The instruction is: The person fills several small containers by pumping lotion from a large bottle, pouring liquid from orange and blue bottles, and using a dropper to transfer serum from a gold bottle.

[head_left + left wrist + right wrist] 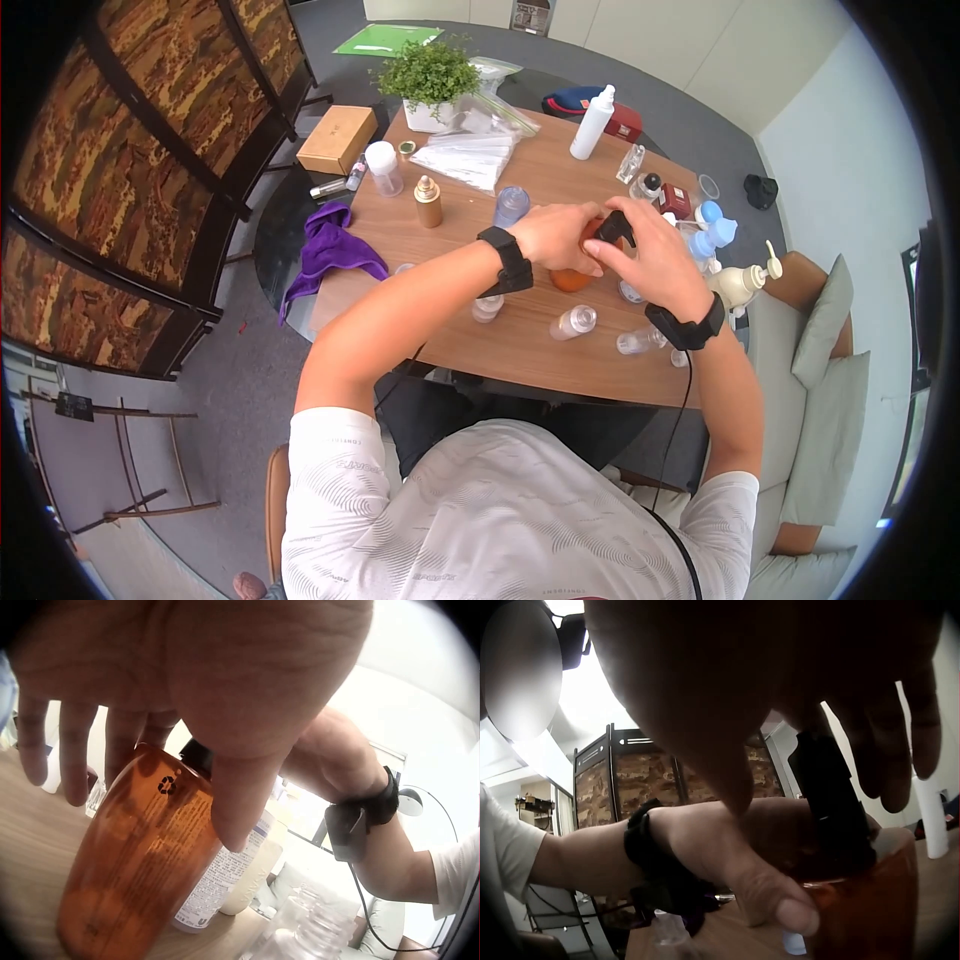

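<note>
An orange see-through bottle (142,855) with printed text and a recycling mark stands on the table, leaning in the left wrist view. My left hand (555,238) grips its upper part, thumb on one side and fingers on the other. Above the bottle's shoulder is a black cap (615,230), which my right hand (660,258) holds between thumb and fingers. Seen from the right wrist, the black cap (829,799) rises close over the bottle's top, beside my left thumb (795,915). Both hands hide much of the bottle in the head view.
Small clear bottles (573,322) stand near the table's front edge. Right of the hands are a cream pump bottle (738,285) and a blue-capped bottle (712,238). A gold-capped bottle (428,203), purple cloth (330,250), potted plant (428,115) and white spray bottle (592,125) lie farther off.
</note>
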The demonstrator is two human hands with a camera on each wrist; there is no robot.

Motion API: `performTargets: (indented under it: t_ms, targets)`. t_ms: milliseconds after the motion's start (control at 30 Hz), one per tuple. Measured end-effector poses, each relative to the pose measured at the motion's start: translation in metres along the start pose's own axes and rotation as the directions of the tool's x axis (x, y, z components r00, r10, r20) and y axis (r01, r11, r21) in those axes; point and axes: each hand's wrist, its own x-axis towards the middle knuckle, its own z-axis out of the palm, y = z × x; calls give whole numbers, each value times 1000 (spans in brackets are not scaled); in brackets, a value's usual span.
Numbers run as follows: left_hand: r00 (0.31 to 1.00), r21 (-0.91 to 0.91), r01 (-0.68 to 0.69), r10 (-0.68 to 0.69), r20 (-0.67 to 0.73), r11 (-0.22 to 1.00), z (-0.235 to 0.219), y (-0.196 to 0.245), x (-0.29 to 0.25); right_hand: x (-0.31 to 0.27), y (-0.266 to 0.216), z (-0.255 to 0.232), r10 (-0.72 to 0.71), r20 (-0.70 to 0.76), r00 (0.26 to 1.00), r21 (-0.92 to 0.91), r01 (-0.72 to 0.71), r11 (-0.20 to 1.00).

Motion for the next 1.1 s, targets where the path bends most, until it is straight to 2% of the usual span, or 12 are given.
performTargets:
  t_ms: [33, 133, 233, 333, 433, 533, 633, 733, 833, 933, 1033, 1100]
  targets:
    - [1000, 14, 2, -2, -3, 1000, 0, -1, 0, 1, -3, -1, 92, 21, 996, -16, -91, 996]
    - [1000, 6, 7, -7, 12, 1000, -1, -1, 0, 2, 15, 10, 50, -36, 998, -100, -53, 994]
    - [999, -22, -39, 39, -31, 999, 2, -6, 1, 3, 21, 3, -221, 20, 975, -245, 219, 945]
    - [997, -46, -57, 55, -46, 997, 2, -4, -1, 3, 7, -2, -456, -136, 880, -453, 354, 818]
    - [1000, 2, 26, -26, 13, 1000, -4, 3, -1, -1, -1, 3, -260, -264, 929, -453, 119, 884]
    - [999, -25, 25, -25, 21, 999, -4, 2, -2, -2, -11, 6, 112, -117, 987, -415, -151, 897]
    - [1000, -7, 2, -2, -6, 1000, -2, 0, -1, 1, -4, 11, 63, -84, 994, -401, -92, 911]
    - [997, -4, -46, 46, -67, 999, 3, -4, -1, 1, 9, 10, -223, -149, 963, -198, 192, 961]
    - [1000, 14, 7, -7, 5, 1000, -2, 0, 0, 2, 2, 14, -217, -300, 929, -139, 182, 973]
    - [999, 15, 32, -32, 17, 999, -5, 6, -2, 1, -2, 11, -25, -203, 979, -131, -2, 991]
    - [1000, 15, -2, 2, -3, 1000, -2, 1, -1, 10, 9, 9, 123, 17, 992, -164, -119, 979]
    - [1000, 13, 5, -5, 5, 1000, -3, 2, -1, 9, 10, 10, 89, 6, 996, -137, -87, 987]
